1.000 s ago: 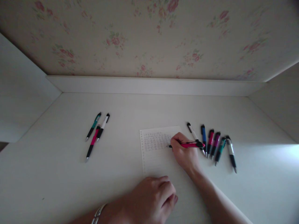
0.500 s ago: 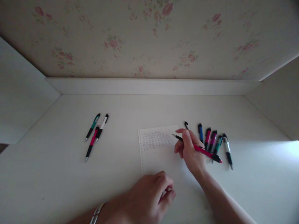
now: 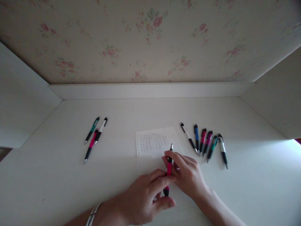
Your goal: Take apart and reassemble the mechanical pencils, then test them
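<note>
A pink pen (image 3: 169, 168) with a black grip points its metal tip away from me, over the lower part of the paper. The fingers of my right hand (image 3: 187, 174) pinch it near the black grip. My left hand (image 3: 148, 194) is at its rear end: the index finger crosses over the barrel, while the thumb sits lower, slightly apart from the black clicker. Beneath the hands lies a punched sheet of paper (image 3: 150, 157) with rows of handwriting on its upper half. The hands hide its lower part.
Right of the paper is a row of pens: a white pen (image 3: 188, 136), a blue pen (image 3: 196, 136), a pink one, a purple one, a teal pen (image 3: 213, 147) and another white one. At left lie a teal pen (image 3: 91, 130), a white pen (image 3: 101, 130) and a pink pen (image 3: 91, 144).
My right hand has drawn the pink pen toward me and leftward, turning its tip away. My left hand has opened its curled fingers and come onto the pen's rear. The view has shifted slightly.
</note>
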`<state>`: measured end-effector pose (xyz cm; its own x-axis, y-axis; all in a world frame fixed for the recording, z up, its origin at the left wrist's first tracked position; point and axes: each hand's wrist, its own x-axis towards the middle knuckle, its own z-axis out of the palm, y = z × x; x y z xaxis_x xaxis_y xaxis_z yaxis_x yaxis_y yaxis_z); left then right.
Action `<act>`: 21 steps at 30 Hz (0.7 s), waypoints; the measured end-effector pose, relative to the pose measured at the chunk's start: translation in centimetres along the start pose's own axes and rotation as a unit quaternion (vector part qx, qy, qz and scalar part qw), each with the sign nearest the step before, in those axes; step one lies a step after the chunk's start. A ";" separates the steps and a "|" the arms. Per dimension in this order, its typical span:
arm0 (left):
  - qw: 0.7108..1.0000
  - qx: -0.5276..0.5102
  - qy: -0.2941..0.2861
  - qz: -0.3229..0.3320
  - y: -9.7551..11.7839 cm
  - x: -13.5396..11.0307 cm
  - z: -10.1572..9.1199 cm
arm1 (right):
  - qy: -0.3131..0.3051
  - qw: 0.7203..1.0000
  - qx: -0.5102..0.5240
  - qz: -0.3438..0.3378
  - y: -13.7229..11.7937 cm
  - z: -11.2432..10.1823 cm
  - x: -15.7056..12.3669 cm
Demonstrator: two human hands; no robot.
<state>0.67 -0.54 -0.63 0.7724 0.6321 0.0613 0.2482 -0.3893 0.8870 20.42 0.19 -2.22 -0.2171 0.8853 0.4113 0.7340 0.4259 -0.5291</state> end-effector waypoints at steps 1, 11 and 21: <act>1.000 0.003 0.001 -0.001 0.1 0.1 0.0 | 0.000 1.000 -0.001 -0.006 0.0 0.0 0.0; 0.998 0.045 0.027 0.043 0.4 -0.1 -0.2 | 0.012 0.999 0.003 -0.041 0.1 -0.6 0.0; 0.997 0.006 0.055 0.060 0.0 -0.6 -0.4 | 0.025 0.997 0.011 -0.073 0.1 -1.0 -0.2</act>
<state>-0.01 -0.68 -0.52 0.7287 0.6499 0.2160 0.1665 -0.4740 0.8647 21.19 -0.13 -1.67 -0.2881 0.8030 0.5217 0.6828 0.5542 -0.4760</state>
